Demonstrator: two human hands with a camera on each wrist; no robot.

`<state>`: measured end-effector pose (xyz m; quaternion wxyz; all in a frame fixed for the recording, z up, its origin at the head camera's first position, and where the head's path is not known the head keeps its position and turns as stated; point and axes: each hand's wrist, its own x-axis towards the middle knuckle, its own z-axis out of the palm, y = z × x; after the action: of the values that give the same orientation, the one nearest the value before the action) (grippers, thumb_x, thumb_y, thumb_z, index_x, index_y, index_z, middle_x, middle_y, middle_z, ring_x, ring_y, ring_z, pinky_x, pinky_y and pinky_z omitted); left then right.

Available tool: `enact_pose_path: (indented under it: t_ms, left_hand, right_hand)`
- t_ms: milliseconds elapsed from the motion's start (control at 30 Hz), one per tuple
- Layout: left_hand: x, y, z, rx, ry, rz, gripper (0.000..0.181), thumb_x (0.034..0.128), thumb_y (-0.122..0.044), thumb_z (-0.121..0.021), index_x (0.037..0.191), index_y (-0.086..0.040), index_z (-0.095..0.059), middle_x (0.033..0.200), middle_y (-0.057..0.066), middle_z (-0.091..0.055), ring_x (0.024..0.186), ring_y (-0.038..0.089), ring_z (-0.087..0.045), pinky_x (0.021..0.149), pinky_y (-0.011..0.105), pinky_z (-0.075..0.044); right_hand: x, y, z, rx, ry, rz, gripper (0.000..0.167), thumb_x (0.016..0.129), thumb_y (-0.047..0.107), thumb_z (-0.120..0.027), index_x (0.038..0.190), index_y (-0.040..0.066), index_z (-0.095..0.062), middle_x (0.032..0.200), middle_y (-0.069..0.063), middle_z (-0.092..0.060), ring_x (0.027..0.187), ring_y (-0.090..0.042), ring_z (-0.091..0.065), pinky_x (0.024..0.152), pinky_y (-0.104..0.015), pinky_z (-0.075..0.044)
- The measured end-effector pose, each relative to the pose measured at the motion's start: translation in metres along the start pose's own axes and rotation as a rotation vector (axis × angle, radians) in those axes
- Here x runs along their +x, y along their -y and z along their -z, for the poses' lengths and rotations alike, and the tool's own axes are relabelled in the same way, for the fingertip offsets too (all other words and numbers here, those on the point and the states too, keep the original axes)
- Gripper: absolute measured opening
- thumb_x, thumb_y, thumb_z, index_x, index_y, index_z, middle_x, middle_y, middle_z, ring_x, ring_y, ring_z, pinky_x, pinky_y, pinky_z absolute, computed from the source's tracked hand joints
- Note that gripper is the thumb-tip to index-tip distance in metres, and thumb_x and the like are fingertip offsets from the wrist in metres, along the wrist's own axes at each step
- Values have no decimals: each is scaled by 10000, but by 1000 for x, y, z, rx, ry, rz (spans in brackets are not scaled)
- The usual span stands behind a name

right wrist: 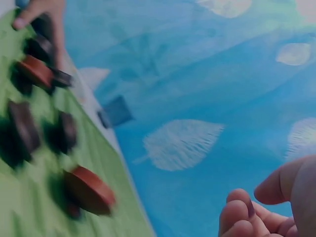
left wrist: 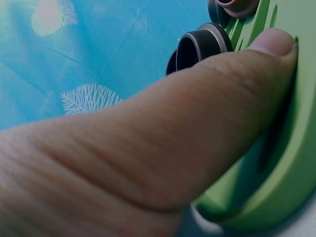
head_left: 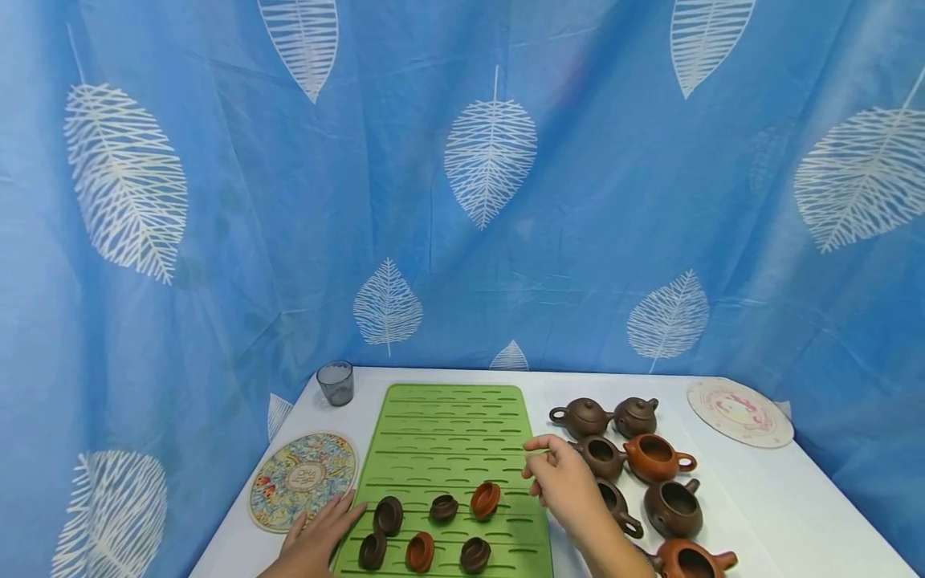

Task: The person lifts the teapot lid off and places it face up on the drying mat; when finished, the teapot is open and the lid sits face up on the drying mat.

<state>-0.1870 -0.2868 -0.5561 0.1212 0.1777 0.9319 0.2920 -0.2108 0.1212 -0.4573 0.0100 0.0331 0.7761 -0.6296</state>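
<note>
Several small teapot lids lie in two rough rows on the near half of a green ridged mat [head_left: 451, 449]; among them are a dark brown lid [head_left: 389, 515] and a reddish-brown lid [head_left: 485, 500]. My left hand [head_left: 318, 534] rests on the mat's left edge, fingers spread, beside the lids; its thumb [left wrist: 237, 74] presses the rim in the left wrist view. Over the mat's right edge hovers my right hand [head_left: 567, 486], loosely bent and holding nothing, between the lids and the teapots. Nearest it are a dark lidless teapot [head_left: 602, 459] and a reddish lidless teapot [head_left: 652, 457].
Other lidless teapots, such as a dark one [head_left: 674, 511], stand at right. Behind them are two lidded teapots [head_left: 587, 417]. A patterned round mat [head_left: 303, 482] and grey glass [head_left: 336, 384] are at left, a pale round mat [head_left: 740, 412] at far right. Blue curtain [head_left: 578, 265] hangs behind.
</note>
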Motion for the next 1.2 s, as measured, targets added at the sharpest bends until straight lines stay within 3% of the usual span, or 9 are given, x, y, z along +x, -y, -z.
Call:
enact_pose_path:
  t_ms: [233, 533, 700, 900, 1200]
  left_hand:
    - [2, 2, 0, -6, 18, 8, 1101, 774, -586, -881, 1592, -22, -407, 1672, 313, -276, 1495, 621, -226, 1168, 955, -101]
    - [-3, -7, 2, -43, 5, -37, 1077, 813, -553, -860, 1588, 24, -383, 1658, 353, -250, 1473, 642, -200, 1173, 955, -41]
    - [-4, -8, 0, -43, 9, -26, 1069, 824, -542, -861, 1582, 41, -385, 1657, 355, -253, 1470, 651, -208, 1162, 962, -49]
    - [-4, -8, -1, -52, 15, -14, 1063, 824, -548, -858, 1585, 27, -389, 1656, 355, -250, 1478, 646, -200, 1159, 965, -33]
    - [-3, -6, 1, -53, 20, 3, 1079, 807, -542, -873, 1590, 20, -389, 1673, 333, -245, 1490, 638, -199, 1179, 949, -58]
  right_hand:
    - [24, 21, 50, -47, -53, 53, 205, 1026, 85, -576, 1219, 38, -624, 872, -113, -662, 650, -198, -585, 438, -231, -533]
    - [69, 28, 99, -221, -52, 78, 332, 1009, 101, -523, 1320, -9, -561, 907, -130, -646, 700, -207, -581, 518, -278, -565]
    - [93, 20, 111, -417, -65, 92, 356, 1002, 170, -531, 1319, 18, -585, 952, -184, -663, 755, -260, -611, 569, -278, -539]
    - [117, 13, 116, -561, -44, 81, 366, 1007, 204, -545, 1312, 10, -603, 1010, -177, -708, 775, -255, -664, 571, -280, -539]
    - [139, -4, 118, -599, -10, 30, 376, 987, 187, -602, 1299, -20, -584, 928, -112, -702, 773, -213, -641, 588, -286, -538]
